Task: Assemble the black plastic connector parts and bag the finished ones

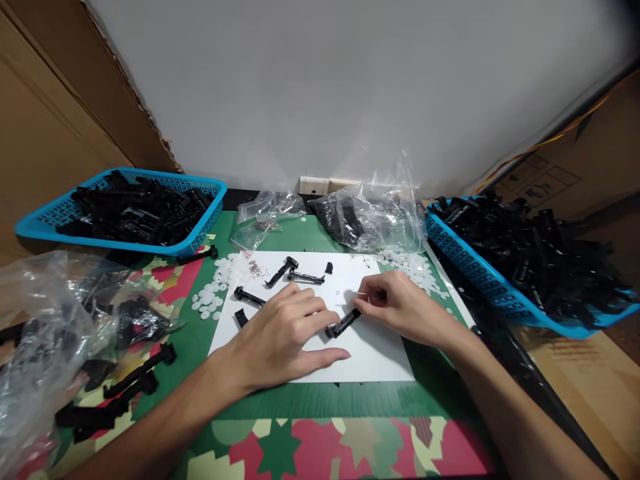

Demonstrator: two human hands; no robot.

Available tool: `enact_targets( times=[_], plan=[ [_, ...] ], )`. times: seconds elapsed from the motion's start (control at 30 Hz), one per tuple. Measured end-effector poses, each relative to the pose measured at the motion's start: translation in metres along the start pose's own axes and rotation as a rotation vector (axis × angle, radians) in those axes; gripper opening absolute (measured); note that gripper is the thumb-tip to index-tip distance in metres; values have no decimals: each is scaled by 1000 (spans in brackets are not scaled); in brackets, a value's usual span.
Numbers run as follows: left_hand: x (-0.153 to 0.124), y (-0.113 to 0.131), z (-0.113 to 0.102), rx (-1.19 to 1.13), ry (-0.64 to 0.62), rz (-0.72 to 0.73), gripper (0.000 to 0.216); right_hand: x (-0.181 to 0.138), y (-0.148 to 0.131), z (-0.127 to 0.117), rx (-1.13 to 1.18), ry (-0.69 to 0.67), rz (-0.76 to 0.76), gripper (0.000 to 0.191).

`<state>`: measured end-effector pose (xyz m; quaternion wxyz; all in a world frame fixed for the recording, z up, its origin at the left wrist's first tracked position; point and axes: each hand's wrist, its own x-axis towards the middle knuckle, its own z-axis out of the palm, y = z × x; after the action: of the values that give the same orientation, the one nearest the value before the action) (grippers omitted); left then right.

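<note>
My left hand [293, 330] lies palm down over the white sheet [310, 370], thumb stretched out apart from the fingers. Its index fingertip is at the near end of a slim black plastic part [347, 323]. My right hand [390, 300] pinches a thin metal pin [360, 293] just above that part's far end. Several similar parts are on the sheet, among them a black plastic part [306, 277] and a black plastic part [249, 297] partly behind my left hand. A small black piece [329, 268] lies beyond them.
White translucent discs [207, 297] lie left of the sheet, more discs [415, 270] to its right. Small copper-coloured pieces [257, 269] form a pile. Blue baskets, one left [200, 240] and one right [495, 280], hold black parts. Plastic bags [380, 213] stand by the wall.
</note>
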<state>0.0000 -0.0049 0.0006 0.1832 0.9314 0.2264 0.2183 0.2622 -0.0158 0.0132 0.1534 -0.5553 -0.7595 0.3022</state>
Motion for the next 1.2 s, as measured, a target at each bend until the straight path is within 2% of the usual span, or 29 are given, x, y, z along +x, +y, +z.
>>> enact_targets(
  times=[0.1,0.23,0.33,0.43,0.53,0.67,0.8,1.03,1.2],
  plan=[
    [-2,-4,1,45,5,5,28,1,-2,6,22,-21,3,35],
    [-3,-7,1,57,-3,-12,14,2,-3,10,56,-23,20,34],
    [-3,-8,-2,-13,63,-49,8,1,-7,6,161,-4,35,31],
    [-4,-12,-7,-43,175,-70,10,1,-8,1,212,95,60,35],
    [-5,-16,-10,-54,226,-77,12,3,-2,0,82,266,92,36],
    [-5,-16,-9,-74,170,-56,13,7,16,5,-192,427,175,27],
    [-4,-12,-3,-52,104,-14,8,17,27,6,-246,485,187,31],
    [-6,-14,3,0,59,-29,8,45,29,4,-203,442,163,28],
    [-7,-15,4,12,49,-41,8,49,33,2,-163,403,163,34]
  ],
)
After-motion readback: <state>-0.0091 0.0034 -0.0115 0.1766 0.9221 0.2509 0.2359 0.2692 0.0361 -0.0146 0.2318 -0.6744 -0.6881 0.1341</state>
